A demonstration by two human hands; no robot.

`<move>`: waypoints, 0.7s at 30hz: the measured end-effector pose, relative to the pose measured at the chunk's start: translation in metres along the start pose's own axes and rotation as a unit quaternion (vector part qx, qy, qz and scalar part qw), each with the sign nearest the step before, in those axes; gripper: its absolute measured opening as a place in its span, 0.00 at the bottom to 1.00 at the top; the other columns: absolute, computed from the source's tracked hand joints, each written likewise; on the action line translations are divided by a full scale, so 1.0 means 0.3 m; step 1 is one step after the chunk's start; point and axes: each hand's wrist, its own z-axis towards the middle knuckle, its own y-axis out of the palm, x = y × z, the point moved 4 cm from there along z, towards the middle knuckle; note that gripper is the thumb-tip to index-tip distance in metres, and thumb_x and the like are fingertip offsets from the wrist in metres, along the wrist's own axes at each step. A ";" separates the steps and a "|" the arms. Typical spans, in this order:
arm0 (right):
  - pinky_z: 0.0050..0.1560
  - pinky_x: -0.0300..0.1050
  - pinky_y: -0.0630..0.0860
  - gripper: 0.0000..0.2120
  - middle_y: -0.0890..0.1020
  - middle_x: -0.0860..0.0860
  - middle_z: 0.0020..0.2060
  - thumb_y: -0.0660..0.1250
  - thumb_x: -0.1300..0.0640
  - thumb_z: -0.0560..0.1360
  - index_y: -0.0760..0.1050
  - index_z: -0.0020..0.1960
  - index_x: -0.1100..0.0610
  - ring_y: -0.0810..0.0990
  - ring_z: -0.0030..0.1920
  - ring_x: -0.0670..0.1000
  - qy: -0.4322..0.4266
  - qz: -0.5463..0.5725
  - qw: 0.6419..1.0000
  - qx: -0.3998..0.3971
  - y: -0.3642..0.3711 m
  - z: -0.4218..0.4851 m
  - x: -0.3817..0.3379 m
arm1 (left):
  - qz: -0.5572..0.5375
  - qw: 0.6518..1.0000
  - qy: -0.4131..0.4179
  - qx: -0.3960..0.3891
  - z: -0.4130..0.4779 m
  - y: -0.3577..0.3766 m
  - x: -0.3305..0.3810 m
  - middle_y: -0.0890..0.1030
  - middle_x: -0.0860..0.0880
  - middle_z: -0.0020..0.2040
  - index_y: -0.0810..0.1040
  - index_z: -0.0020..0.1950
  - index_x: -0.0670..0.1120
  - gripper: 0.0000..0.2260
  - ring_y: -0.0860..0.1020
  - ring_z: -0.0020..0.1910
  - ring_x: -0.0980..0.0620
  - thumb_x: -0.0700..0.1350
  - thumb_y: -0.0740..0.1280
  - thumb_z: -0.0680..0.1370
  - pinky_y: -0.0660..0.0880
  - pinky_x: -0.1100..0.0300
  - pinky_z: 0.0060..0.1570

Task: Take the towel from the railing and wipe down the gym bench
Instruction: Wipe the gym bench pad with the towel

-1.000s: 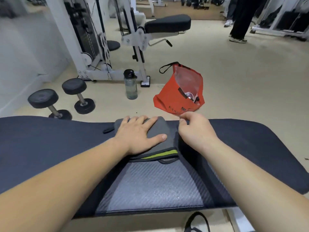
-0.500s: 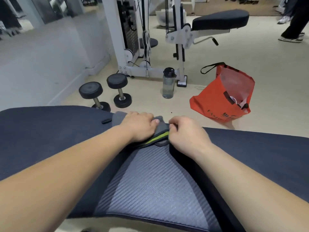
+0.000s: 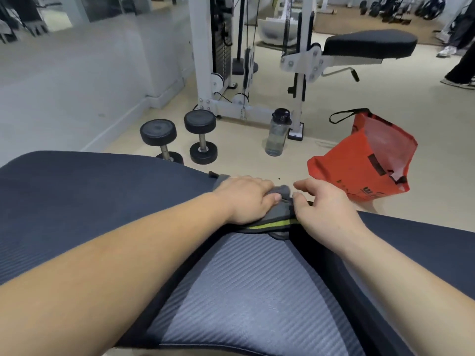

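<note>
A grey towel (image 3: 279, 213) with a yellow-green stripe lies bunched at the far edge of the dark padded gym bench (image 3: 90, 201). My left hand (image 3: 246, 199) presses down on the towel with curled fingers and grips it. My right hand (image 3: 326, 209) sits just right of it, thumb and fingertips touching the towel's right edge, the index finger stretched out. A lighter ribbed grey panel (image 3: 252, 291) runs down the bench middle between my forearms. Most of the towel is hidden under my left hand.
On the beige floor beyond the bench stand two black dumbbells (image 3: 180, 140), a clear water bottle (image 3: 277, 134) and an open red bag (image 3: 370, 160). Behind them is a white cable machine (image 3: 231, 60) with a black seat pad (image 3: 367, 43). A person's legs (image 3: 462, 60) stand far right.
The view has swung left and come closer. My left hand went from flat on the towel to curled, bunching it. My right hand stayed beside the towel's right edge.
</note>
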 end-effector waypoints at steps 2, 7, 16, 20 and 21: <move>0.65 0.45 0.75 0.15 0.84 0.50 0.64 0.64 0.53 0.82 0.81 0.65 0.53 0.81 0.64 0.51 -0.025 0.020 0.999 -0.027 0.059 0.008 -0.080 | 0.015 0.999 0.000 0.028 -0.055 -0.017 -0.147 0.80 0.46 0.67 0.75 0.68 0.51 0.23 0.75 0.66 0.42 0.61 0.50 0.85 0.68 0.47 0.65; 0.61 0.52 0.80 0.10 0.87 0.49 0.52 0.65 0.52 0.80 0.82 0.58 0.49 0.84 0.55 0.53 -0.082 0.019 0.992 -0.098 0.241 0.074 -0.336 | 0.024 0.996 -0.053 0.072 -0.162 -0.060 -0.506 0.82 0.45 0.64 0.75 0.67 0.52 0.20 0.76 0.62 0.41 0.59 0.50 0.85 0.67 0.48 0.62; 0.60 0.54 0.77 0.24 0.76 0.49 0.59 0.71 0.37 0.74 0.77 0.65 0.48 0.74 0.66 0.55 -0.235 -0.164 0.936 -0.206 0.614 0.093 -0.846 | 0.018 0.966 -0.244 0.082 -0.426 -0.095 -1.138 0.77 0.44 0.73 0.70 0.77 0.56 0.26 0.73 0.71 0.40 0.62 0.46 0.84 0.67 0.46 0.70; 0.59 0.53 0.74 0.27 0.76 0.48 0.59 0.71 0.30 0.71 0.78 0.62 0.46 0.71 0.67 0.53 -0.295 -0.183 0.917 -0.199 0.715 0.042 -0.994 | 0.020 0.954 -0.286 0.085 -0.559 -0.093 -1.297 0.73 0.44 0.76 0.67 0.79 0.55 0.27 0.70 0.75 0.41 0.62 0.45 0.85 0.63 0.46 0.74; 0.58 0.52 0.74 0.27 0.76 0.47 0.59 0.70 0.30 0.71 0.79 0.62 0.46 0.71 0.66 0.52 -0.314 -0.179 0.912 -0.192 0.733 0.024 -1.023 | 0.015 0.948 -0.306 0.085 -0.593 -0.091 -1.336 0.71 0.44 0.78 0.65 0.80 0.55 0.26 0.68 0.76 0.42 0.61 0.46 0.85 0.62 0.46 0.76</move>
